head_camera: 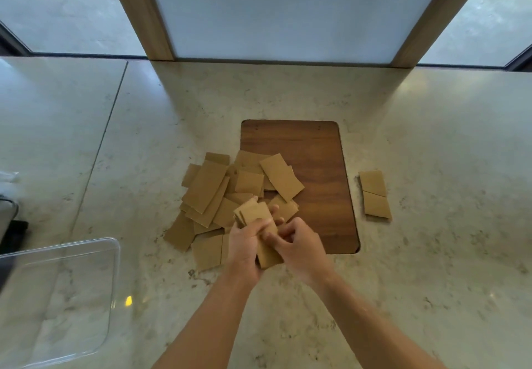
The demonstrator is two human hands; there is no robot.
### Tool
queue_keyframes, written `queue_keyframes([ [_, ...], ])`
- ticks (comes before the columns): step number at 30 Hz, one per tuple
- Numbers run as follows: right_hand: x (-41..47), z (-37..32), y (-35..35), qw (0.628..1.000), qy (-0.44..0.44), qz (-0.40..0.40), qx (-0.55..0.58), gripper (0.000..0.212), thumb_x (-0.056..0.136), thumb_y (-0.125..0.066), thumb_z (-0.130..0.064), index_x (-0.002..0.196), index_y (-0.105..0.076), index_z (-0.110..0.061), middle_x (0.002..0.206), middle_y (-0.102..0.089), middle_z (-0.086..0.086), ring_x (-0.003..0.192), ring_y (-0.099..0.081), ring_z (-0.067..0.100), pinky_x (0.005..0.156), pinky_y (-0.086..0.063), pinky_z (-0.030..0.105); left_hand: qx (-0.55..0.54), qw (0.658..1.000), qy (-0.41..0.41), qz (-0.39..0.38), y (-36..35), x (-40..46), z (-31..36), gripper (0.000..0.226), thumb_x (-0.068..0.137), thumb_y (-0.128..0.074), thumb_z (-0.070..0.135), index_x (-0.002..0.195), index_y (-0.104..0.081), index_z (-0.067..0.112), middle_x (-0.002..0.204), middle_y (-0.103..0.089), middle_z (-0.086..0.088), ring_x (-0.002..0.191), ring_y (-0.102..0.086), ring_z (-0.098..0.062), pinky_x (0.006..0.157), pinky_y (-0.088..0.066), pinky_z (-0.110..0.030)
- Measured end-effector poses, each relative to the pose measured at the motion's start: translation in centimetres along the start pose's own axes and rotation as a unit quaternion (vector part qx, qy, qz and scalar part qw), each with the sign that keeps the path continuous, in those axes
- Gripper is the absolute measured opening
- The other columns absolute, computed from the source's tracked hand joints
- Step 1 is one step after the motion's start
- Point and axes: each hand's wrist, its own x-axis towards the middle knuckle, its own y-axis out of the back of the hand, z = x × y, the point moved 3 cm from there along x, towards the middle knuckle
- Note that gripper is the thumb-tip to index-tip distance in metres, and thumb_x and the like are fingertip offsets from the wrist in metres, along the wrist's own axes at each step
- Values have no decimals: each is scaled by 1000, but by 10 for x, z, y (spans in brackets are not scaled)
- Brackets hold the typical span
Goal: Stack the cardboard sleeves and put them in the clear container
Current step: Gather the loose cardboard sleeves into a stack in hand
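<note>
Between our hands we hold a small stack of flat brown cardboard sleeves point(256, 216): left hand point(244, 246) curled round it, right hand point(299, 246) pinching its edge. Loose sleeves point(207, 187) lie just beyond; clear plastic container point(113, 256) sits well left on open stone counter point(431, 253).

Bright window daylight, countertop point(403, 127) glare, soft blur, wide-angle edge bending

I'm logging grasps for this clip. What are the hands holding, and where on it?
Both hold a small stack of cardboard sleeves. The left hand grips its left side; the right hand pinches its near right edge.
</note>
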Motion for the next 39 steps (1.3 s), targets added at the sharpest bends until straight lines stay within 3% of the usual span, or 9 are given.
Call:
queue_keyframes([
  [9, 31, -18, 19, 988, 89, 78, -97, 40, 92, -65, -57, 75, -55, -22, 78, -59, -3, 70, -52, 13, 62, -40, 30, -87, 996, 6, -22, 30, -6, 21, 48, 89, -77, 33, 132, -64, 50, 88, -68, -13, 71, -66, -25, 66, -59, -46],
  [12, 69, -26, 31, 975, 61, 158, -146, 34, 94, -66, -52, 106, -60, -20, 112, -61, 4, 103, -56, 22, 86, -48, 36, -122, 990, 41, -56, 33, -9, 28, 44, 89, -72, 59, 122, -69, 30, 98, -66, -16, 78, -64, -27, 67, -55, -42],
  [16, 111, -48, 21, 952, 60, 168, -250, 78, 85, -72, -64, 145, -46, -21, 140, -48, 9, 131, -43, 31, 112, -39, 47, -148, 982, 85, -82, 35, -8, 31, 37, 90, -76, 47, 115, -70, 20, 113, -69, -25, 90, -69, -36, 73, -58, -46],
  [20, 139, -50, 26, 957, 15, 125, -262, 80, 81, -81, -56, 146, -47, -23, 141, -53, 7, 134, -47, 32, 113, -40, 49, -166, 978, 92, -87, 35, 2, 35, 28, 99, -70, 34, 125, -72, 23, 116, -69, -28, 97, -71, -41, 83, -59, -56],
  [23, 142, -41, 48, 983, 31, 139, -113, 45, 91, -76, -27, 132, -57, -22, 124, -66, 5, 111, -63, 25, 93, -56, 41, -132, 982, 99, -89, 31, 12, 42, 30, 98, -72, 38, 124, -72, 23, 113, -71, -25, 93, -72, -38, 79, -60, -54],
  [28, 123, -55, 82, 994, 92, -54, -25, 36, 104, -61, -37, 139, -63, -28, 114, -67, -19, 104, -63, 2, 77, -43, 15, -62, 990, 107, -70, 20, 34, 51, 56, 89, -67, 67, 121, -69, 22, 104, -70, -22, 78, -68, -32, 61, -56, -41],
  [32, 91, -97, 60, 898, 191, -335, -211, 33, 92, -75, -41, 119, -67, -58, 95, -69, -30, 82, -65, -6, 71, -47, 10, 99, 972, 190, -100, 18, 36, 56, 90, 78, -47, 90, 131, -71, 22, 121, -75, -26, 96, -77, -42, 69, -64, -47],
  [35, 80, -113, 18, 862, 248, -336, -288, 46, 75, -90, -38, 106, -58, -47, 90, -63, -23, 77, -58, -8, 64, -45, 14, 143, 935, 238, -222, 18, 25, 51, 99, 83, -47, 88, 143, -62, 11, 133, -67, -32, 111, -72, -46, 84, -64, -52],
  [39, 73, -115, -13, 888, 334, -220, -226, 62, 72, -84, -59, 121, -50, -43, 116, -47, -22, 106, -47, -6, 88, -43, 18, 84, 958, 169, -218, 35, 14, 55, 80, 85, -75, 66, 146, -60, 16, 109, -73, -23, 85, -73, -34, 74, -63, -46],
])
